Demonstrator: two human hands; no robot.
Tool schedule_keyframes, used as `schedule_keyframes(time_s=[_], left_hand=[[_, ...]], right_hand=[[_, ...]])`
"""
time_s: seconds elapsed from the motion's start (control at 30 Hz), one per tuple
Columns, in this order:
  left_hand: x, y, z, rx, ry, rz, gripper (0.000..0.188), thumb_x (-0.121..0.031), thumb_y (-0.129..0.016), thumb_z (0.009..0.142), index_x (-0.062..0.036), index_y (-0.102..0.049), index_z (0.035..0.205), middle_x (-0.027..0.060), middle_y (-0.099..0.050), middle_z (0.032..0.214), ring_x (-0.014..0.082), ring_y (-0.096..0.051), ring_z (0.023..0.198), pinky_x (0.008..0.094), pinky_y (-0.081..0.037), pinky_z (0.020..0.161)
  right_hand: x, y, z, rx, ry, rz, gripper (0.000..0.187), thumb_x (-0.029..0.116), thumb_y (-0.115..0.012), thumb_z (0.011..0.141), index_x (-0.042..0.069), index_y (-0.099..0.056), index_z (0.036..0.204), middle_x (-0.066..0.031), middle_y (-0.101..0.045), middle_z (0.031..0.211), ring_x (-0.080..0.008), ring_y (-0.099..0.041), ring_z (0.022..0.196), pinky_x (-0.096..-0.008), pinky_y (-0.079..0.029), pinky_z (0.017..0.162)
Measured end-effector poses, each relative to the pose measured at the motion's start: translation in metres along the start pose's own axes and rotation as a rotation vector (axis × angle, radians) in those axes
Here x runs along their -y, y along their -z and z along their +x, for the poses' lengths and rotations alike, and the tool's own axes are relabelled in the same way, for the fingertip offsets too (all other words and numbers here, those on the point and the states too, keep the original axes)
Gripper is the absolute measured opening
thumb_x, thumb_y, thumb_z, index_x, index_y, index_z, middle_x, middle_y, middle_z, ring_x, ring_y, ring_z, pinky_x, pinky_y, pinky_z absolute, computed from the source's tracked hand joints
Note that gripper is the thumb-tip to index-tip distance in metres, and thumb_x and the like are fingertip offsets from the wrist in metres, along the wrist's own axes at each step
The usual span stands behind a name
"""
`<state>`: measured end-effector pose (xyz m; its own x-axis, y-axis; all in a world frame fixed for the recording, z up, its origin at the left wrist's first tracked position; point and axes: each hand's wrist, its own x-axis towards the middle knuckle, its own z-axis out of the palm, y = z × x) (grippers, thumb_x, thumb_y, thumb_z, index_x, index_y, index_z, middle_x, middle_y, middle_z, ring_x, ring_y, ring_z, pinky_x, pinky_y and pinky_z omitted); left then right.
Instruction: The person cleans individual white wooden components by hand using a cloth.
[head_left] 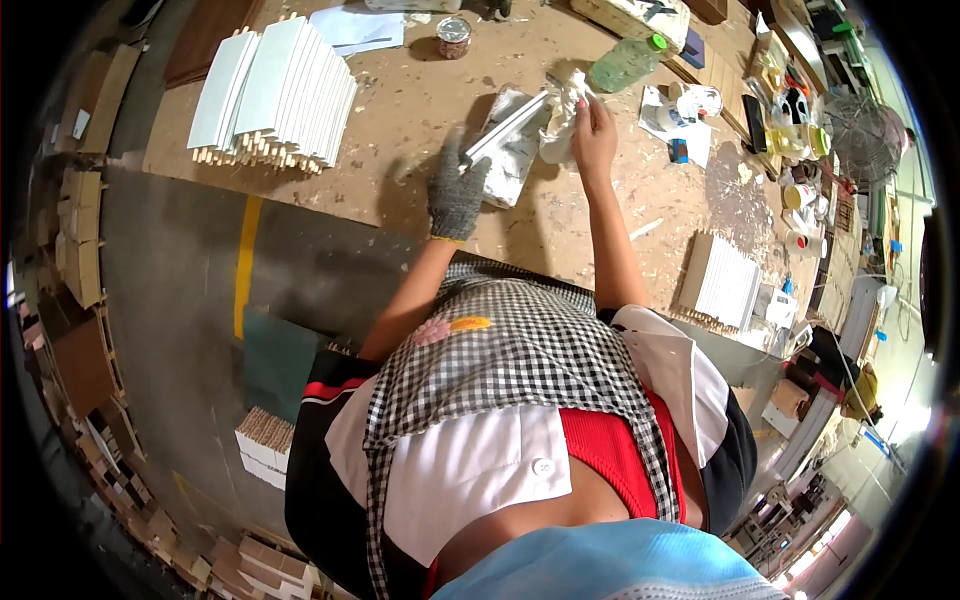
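My left hand [455,192], in a grey knit glove, is closed on one end of a narrow white board [508,130] that is held tilted. Below the board a white, paint-smeared block [512,182] rests on the worktable. In my bare right hand [595,145] is a crumpled white cloth [560,122], gripped close to the board's far end. Whether the cloth touches the board I cannot tell. To the left stands a stack of white boards [285,90] with wooden dowels poking from their ends.
The brown worktable [400,120] is stained with paint. Beyond my right hand lies a green-capped bottle [625,65]; a small round jar [453,38] stands farther left. Another stack of white boards [718,280] sits near the front edge at right. A fan [868,135] is at far right.
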<state>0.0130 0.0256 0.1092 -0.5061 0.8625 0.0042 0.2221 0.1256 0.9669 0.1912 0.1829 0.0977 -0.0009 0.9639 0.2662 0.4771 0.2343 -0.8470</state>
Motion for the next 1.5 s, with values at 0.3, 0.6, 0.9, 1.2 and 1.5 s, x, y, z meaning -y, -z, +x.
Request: schedule_keyframes(time_s=[0.3,0.6,0.9,1.2,1.5], left_hand=[[0.021,0.001,-0.004,0.017,-0.049,0.136,0.035,-0.018,-0.066,0.095,0.0007,-0.064,0.124,0.0133,-0.073,0.109,0.0191,-0.069,0.093,0.0352,-0.054,0.085],[0.033,0.02,0.001,0.207,-0.55,0.375,0.048,0.006,-0.061,0.083,-0.0073,-0.064,0.128,0.0214,-0.05,0.144,0.0396,-0.047,0.134,0.0452,-0.039,0.113],[0.075,0.005,-0.018,0.188,-0.034,-0.228,0.08,-0.018,-0.076,0.086,0.0003,-0.032,0.15,0.0235,-0.05,0.14,0.0307,-0.055,0.123,0.0394,-0.049,0.1],[0.041,0.007,-0.012,0.132,-0.095,0.199,0.093,-0.023,-0.082,0.08,-0.0049,-0.029,0.153,0.0245,-0.058,0.132,0.0354,-0.06,0.117,0.0434,-0.05,0.097],[0.026,0.005,-0.013,0.167,-0.071,-0.088,0.097,-0.019,-0.084,0.079,-0.0041,-0.025,0.155,0.0218,-0.057,0.135,0.0289,-0.06,0.119,0.0386,-0.053,0.095]], right_hand=[[0.045,-0.017,-0.034,0.43,0.271,-0.14,0.036,0.017,-0.065,0.092,0.024,-0.068,0.127,-0.0058,-0.057,0.143,-0.0267,-0.071,0.088,-0.0371,-0.058,0.078],[-0.103,0.046,0.026,0.083,-0.411,0.361,0.041,0.031,-0.057,0.102,-0.005,-0.068,0.117,-0.0061,-0.071,0.088,-0.0119,-0.062,0.081,-0.0277,-0.049,0.072],[0.067,-0.01,-0.098,0.451,0.573,-0.357,0.031,0.016,-0.06,0.092,0.013,-0.066,0.123,-0.0158,-0.067,0.115,-0.032,-0.061,0.116,-0.0501,-0.048,0.097],[0.01,-0.035,-0.071,0.45,0.399,-0.431,0.033,0.014,-0.062,0.092,0.016,-0.068,0.124,-0.0119,-0.052,0.145,-0.0359,-0.05,0.132,-0.0467,-0.043,0.108],[-0.023,-0.019,-0.016,0.056,0.599,-0.582,0.024,0.021,-0.06,0.095,0.013,-0.071,0.115,-0.0161,-0.06,0.136,-0.0359,-0.062,0.114,-0.0435,-0.055,0.087]])
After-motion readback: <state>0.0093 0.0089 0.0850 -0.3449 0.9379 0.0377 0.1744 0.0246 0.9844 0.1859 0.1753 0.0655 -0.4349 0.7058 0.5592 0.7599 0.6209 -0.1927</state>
